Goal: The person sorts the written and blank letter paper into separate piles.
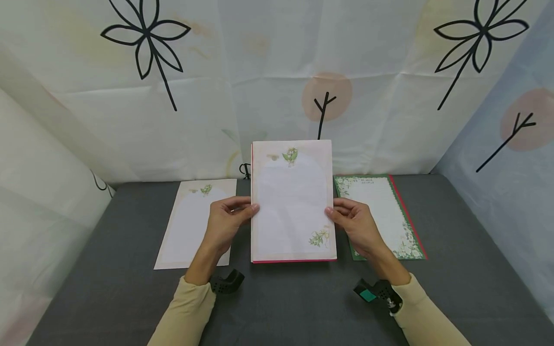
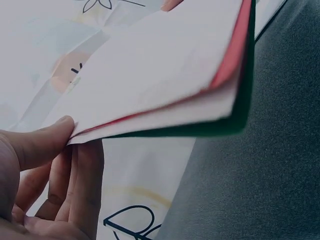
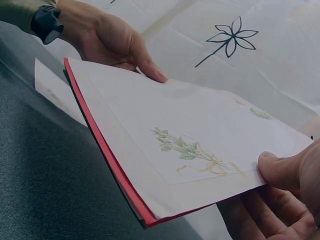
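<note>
A stack of printed paper sheets (image 1: pixel 292 202) is held up off the table between both hands. Its top sheet is pale pink-white with green sprigs near the top and at the lower right. Red and green sheet edges show beneath it in the left wrist view. My left hand (image 1: pixel 227 221) pinches the left edge, thumb on top and fingers underneath. On the opposite edge my right hand (image 1: pixel 357 223) pinches likewise, its thumb (image 3: pixel 277 170) lying on the top sheet near the printed sprig (image 3: pixel 187 150).
On the dark grey table (image 1: pixel 298 307), a pale floral sheet (image 1: pixel 190 230) lies at the left, partly behind the left hand. A green-bordered sheet (image 1: pixel 381 202) with a red edge lies at the right. White printed cloth (image 1: pixel 268 57) hangs behind the table.
</note>
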Available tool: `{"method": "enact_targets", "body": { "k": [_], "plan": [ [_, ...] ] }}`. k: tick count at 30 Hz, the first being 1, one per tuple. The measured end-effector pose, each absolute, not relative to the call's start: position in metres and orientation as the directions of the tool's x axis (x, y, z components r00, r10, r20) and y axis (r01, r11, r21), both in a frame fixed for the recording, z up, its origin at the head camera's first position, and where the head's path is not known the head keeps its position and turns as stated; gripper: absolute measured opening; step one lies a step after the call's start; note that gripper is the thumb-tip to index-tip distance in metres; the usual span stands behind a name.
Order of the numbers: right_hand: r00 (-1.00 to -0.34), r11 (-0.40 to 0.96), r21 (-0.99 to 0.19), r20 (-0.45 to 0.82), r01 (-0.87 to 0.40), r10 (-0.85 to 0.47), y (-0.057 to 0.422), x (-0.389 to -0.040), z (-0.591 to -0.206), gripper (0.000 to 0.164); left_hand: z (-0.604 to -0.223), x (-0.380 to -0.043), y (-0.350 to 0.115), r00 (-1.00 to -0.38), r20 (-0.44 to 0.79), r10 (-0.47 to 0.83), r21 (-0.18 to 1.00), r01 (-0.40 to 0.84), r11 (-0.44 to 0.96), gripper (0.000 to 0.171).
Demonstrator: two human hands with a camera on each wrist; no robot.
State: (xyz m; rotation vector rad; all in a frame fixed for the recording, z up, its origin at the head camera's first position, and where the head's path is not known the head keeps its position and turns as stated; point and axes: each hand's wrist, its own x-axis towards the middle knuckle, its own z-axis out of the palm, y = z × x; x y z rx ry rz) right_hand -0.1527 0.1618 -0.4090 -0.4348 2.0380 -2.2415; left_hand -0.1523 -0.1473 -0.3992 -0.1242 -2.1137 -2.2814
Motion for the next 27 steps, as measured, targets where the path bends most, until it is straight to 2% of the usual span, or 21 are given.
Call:
{"method": "enact_targets", "body": {
  "k": [8,27],
  "plan": [
    [-0.962,-0.112,-0.987,0.136,-0.112,-0.236,0.1618,-0.153,-0.4086,0.037,-0.3968,-0.1518,-0.1456,-0.997,0.081,0.003,0.993,0.08,-0.092,0.028],
    [-0.961,-0.15,-0.984,0.134,-0.1,-0.243,0.1616,-0.153,-0.4073,0.039,-0.3955,-0.1511,-0.1468,-0.996,0.079,0.039,0.994,0.076,-0.074,0.026]
  ]
}}
